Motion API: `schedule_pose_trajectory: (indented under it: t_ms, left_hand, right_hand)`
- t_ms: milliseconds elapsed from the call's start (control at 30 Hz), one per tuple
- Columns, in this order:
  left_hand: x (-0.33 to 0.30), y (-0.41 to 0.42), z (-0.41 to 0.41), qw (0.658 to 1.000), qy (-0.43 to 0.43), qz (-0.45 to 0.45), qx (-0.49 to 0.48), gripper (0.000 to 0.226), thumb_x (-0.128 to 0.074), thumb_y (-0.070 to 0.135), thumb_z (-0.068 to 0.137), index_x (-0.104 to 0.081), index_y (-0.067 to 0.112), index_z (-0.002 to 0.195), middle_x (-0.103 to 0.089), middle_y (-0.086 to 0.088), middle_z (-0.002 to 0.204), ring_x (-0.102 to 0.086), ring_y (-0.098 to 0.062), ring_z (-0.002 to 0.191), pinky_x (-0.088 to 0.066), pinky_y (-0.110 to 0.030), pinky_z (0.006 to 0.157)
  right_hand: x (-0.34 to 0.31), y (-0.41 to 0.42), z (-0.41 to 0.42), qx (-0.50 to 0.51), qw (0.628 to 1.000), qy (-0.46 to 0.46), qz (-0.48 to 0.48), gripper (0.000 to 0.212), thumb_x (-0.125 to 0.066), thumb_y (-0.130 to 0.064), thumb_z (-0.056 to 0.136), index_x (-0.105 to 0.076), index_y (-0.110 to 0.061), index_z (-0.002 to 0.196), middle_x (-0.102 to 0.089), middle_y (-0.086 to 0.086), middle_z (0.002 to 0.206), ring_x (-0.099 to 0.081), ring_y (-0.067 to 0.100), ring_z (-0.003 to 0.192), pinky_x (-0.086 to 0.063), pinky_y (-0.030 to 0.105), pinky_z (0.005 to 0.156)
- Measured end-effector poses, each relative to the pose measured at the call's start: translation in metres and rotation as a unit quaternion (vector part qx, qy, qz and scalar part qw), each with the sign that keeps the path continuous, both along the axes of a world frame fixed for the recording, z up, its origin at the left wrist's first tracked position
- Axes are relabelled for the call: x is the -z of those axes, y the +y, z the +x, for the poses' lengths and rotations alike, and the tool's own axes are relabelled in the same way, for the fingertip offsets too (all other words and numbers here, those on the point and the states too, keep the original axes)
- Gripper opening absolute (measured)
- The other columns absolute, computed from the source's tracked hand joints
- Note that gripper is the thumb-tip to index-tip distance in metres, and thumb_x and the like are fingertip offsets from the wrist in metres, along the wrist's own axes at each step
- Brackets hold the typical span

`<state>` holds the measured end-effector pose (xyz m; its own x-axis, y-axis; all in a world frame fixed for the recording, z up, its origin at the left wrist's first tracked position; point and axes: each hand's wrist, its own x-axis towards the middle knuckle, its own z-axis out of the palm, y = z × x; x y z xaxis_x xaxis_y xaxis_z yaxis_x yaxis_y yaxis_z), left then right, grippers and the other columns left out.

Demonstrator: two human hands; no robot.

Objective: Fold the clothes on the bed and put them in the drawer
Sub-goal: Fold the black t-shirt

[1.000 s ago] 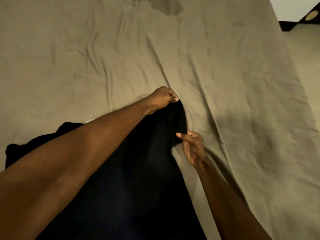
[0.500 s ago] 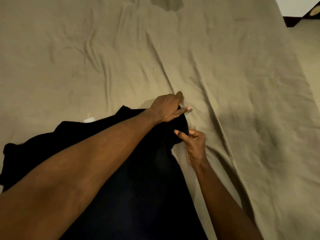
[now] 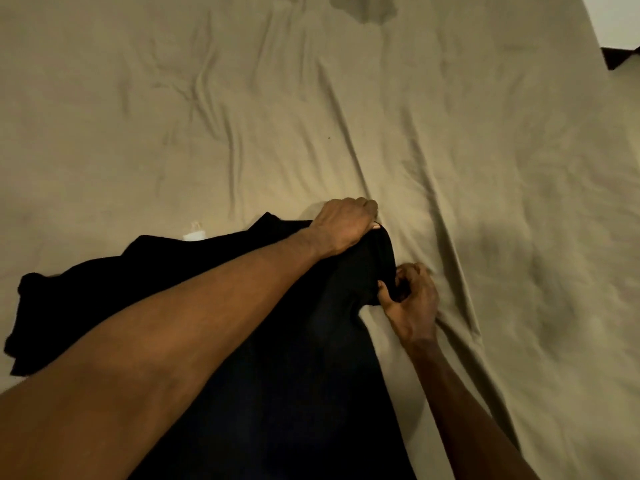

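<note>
A black garment (image 3: 294, 375) lies spread over the near part of the bed, running from the lower middle out to the left. My left hand (image 3: 346, 225) reaches across it and grips its far corner, pressed down near the sheet. My right hand (image 3: 410, 299) pinches the garment's right edge just below that corner. A small white tag (image 3: 194, 233) shows at the garment's upper left edge. My left forearm hides much of the cloth.
The bed (image 3: 346, 116) is covered by a wrinkled tan sheet with a darker stain (image 3: 363, 5) at the far top. The bed's right edge meets pale floor (image 3: 627, 133) at the upper right. No drawer is in view.
My left hand has lowered the garment's far corner onto the sheet and turned palm-down. More of the garment now lies spread to the left. My right hand closed tighter on the edge.
</note>
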<state>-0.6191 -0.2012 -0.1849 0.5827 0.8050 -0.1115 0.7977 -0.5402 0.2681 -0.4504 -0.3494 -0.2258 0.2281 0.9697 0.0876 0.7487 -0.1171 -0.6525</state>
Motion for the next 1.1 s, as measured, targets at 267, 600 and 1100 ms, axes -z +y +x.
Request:
schedule_pose_trajectory:
  t_ms: [267, 600, 1100]
  left_hand:
    - [-0.017, -0.049, -0.047, 0.988, -0.05, 0.123, -0.074, 0.059, -0.053, 0.013, 0.084, -0.051, 0.018, 0.142, -0.056, -0.006, 0.133, -0.052, -0.025, 0.119, -0.04, -0.041, 0.092]
    - [-0.045, -0.167, -0.272, 0.852, -0.133, 0.208, -0.462, 0.037, -0.054, 0.016, 0.089, -0.059, 0.016, 0.126, -0.061, -0.006, 0.123, -0.053, -0.029, 0.115, -0.043, -0.044, 0.094]
    - [-0.029, -0.283, -0.422, 0.69, -0.257, -0.017, -0.676, 0.062, -0.069, 0.08, 0.072, -0.068, 0.018, 0.071, -0.067, 0.006, 0.064, -0.064, -0.009, 0.064, -0.045, -0.029, 0.059]
  right_hand:
    - [0.0, -0.001, 0.002, -0.025, 1.0, -0.015, -0.002, 0.029, -0.081, -0.014, 0.087, -0.053, -0.012, 0.078, -0.052, 0.006, 0.086, -0.049, 0.022, 0.076, -0.038, 0.033, 0.07]
    - [-0.052, -0.023, -0.051, 0.002, 0.992, -0.107, 0.071, 0.016, -0.064, -0.022, 0.093, -0.06, -0.01, 0.103, -0.058, 0.019, 0.107, -0.052, 0.042, 0.106, -0.035, 0.047, 0.095]
    - [-0.05, 0.006, -0.446, -0.384, 0.921, -0.019, 0.064, 0.021, -0.061, -0.011, 0.095, -0.069, -0.012, 0.114, -0.062, 0.01, 0.118, -0.055, 0.031, 0.11, -0.038, 0.032, 0.095]
